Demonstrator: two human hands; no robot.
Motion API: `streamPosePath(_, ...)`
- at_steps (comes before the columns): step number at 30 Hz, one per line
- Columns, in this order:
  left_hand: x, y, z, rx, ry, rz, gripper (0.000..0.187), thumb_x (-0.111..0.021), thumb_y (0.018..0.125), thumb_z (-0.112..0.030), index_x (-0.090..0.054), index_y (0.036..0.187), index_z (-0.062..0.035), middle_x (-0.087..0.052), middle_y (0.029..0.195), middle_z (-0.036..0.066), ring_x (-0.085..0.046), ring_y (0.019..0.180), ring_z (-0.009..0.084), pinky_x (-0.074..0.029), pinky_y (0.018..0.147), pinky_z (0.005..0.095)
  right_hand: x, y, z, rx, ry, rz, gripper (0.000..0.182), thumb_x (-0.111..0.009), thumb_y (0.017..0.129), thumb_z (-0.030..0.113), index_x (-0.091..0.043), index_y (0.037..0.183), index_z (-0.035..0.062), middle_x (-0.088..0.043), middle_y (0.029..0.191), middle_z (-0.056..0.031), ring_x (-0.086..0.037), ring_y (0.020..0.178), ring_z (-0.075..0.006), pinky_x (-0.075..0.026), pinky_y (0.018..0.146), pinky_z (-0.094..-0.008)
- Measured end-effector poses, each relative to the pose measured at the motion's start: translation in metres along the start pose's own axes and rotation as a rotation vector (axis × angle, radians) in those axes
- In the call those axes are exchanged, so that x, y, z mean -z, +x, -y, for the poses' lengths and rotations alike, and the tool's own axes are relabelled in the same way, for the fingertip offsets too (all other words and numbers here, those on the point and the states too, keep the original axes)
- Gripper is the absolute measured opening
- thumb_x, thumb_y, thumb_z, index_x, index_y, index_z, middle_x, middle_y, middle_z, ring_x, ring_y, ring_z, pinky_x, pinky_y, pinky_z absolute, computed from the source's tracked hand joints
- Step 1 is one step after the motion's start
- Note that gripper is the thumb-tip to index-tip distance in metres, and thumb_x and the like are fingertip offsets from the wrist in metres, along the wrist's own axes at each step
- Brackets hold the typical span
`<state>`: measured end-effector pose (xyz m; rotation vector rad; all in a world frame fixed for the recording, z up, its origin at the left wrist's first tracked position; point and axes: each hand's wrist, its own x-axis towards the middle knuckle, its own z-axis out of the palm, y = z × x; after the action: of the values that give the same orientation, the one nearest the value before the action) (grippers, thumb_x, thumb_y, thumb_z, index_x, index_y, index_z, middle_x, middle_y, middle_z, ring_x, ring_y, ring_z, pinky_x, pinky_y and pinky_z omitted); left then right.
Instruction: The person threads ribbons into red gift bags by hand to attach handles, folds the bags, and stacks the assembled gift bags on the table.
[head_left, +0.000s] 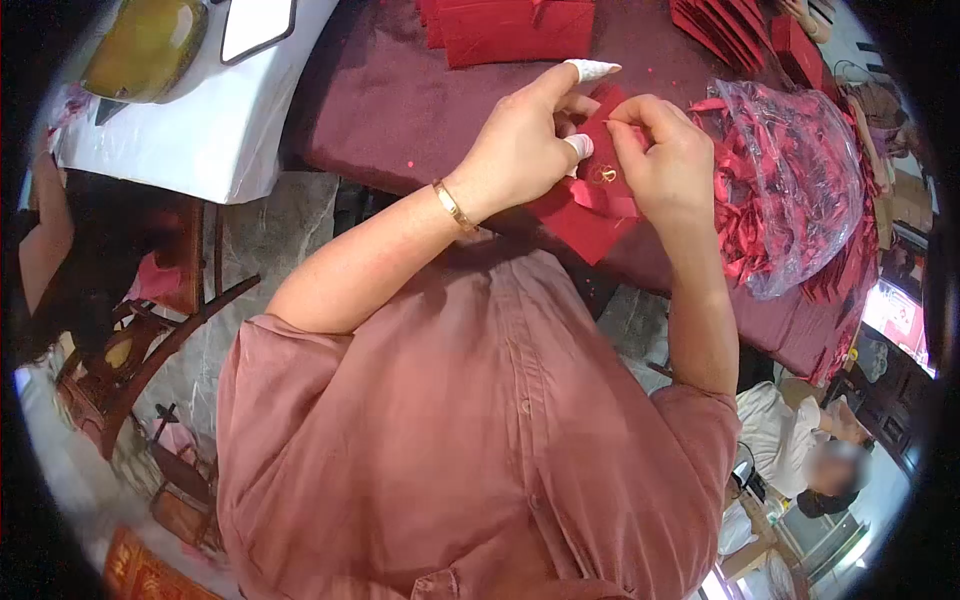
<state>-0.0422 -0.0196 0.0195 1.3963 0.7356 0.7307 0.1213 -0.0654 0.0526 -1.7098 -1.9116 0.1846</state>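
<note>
A red envelope (pixel 590 232) with a small gold mark and a pinkish-red ribbon (pixel 603 199) across it is held over the near edge of the table. My left hand (pixel 530 140), with white covers on its thumb and index finger, grips its left side. That index finger points outward, away from the paper. On the other side, my right hand (pixel 668 160) has thumb and index finger pinched together over the envelope's upper part. What lies between those fingertips is too small to make out.
Stacked red paper pieces (pixel 518 32) lie at the table's back, with more folded red pieces (pixel 715 30) farther right. A clear plastic bag (pixel 790 190) of red ribbons sits right of my hands. At left, a white table (pixel 190 150) bears a phone (pixel 258 25) and a yellowish object (pixel 143 48).
</note>
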Motion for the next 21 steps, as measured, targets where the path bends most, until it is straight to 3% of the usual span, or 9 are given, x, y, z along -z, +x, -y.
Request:
streamPosePath(5,-0.007,-0.003,-0.002,-0.085,0.083,-0.028,0.064,-0.060,0.081,0.011,-0.046,0.139,-0.0120,-0.066,0.104,0.007,-0.054,0.069,0.0085,-0.050,0.062,0.0241,-0.001,-0.002,0.008,0.001,-0.116,0.006,0.008,-0.067,0.079,0.009,-0.061,0.084,0.0056,-0.062,0.077,-0.0140,-0.063,0.070,-0.0337,-0.050,0.061,-0.0429)
streamPosePath(7,-0.011,-0.006,-0.004,-0.232,0.194,-0.056,0.065,-0.061,0.080,0.011,-0.046,0.139,-0.0118,-0.067,0.105,0.007,-0.056,0.071,0.0093,-0.052,0.066,0.0253,0.002,0.000,0.013,0.009,-0.136,-0.010,0.008,-0.067,0.079,0.009,-0.061,0.084,0.0052,-0.063,0.077,-0.0144,-0.063,0.071,-0.0342,-0.050,0.061,-0.0429)
streamPosePath(8,-0.011,-0.007,-0.006,-0.232,0.194,-0.054,0.065,-0.061,0.080,0.011,-0.046,0.139,-0.0118,-0.067,0.105,0.007,-0.056,0.071,0.0093,-0.052,0.066,0.0253,0.005,0.002,0.016,-0.097,-0.016,0.034,0.008,-0.066,0.080,0.009,-0.060,0.083,0.0047,-0.063,0.077,-0.0149,-0.063,0.071,-0.0346,-0.050,0.061,-0.0430)
streamPosePath(9,-0.009,-0.009,-0.010,-0.189,0.154,-0.028,0.065,-0.061,0.080,0.011,-0.045,0.139,-0.0117,-0.066,0.105,0.007,-0.057,0.073,0.0099,-0.052,0.067,0.0253,0.007,0.003,0.017,-0.202,0.104,0.077,0.007,-0.065,0.080,0.009,-0.060,0.083,0.0043,-0.063,0.077,-0.0155,-0.063,0.072,-0.0350,-0.050,0.061,-0.0431)
streamPosePath(16,-0.006,-0.009,0.001,0.001,-0.029,-0.042,0.069,-0.062,0.081,0.010,-0.042,0.143,-0.0131,-0.064,0.105,0.008,-0.059,0.081,0.0093,-0.052,0.070,0.0241,0.001,-0.008,0.009,-0.021,-0.037,0.056,0.007,-0.066,0.079,0.007,-0.063,0.083,0.0013,-0.065,0.079,-0.0156,-0.065,0.076,-0.0335,-0.050,0.067,-0.0411)
streamPosePath(21,-0.002,-0.008,0.000,0.042,-0.113,-0.022,0.070,-0.063,0.080,0.008,-0.040,0.144,-0.0097,-0.064,0.104,0.010,-0.058,0.078,0.0100,-0.051,0.070,0.0258,0.004,-0.007,-0.001,-0.118,0.123,0.029,0.009,-0.067,0.079,0.007,-0.063,0.083,0.0011,-0.066,0.079,-0.0143,-0.065,0.073,-0.0302,-0.050,0.065,-0.0380)
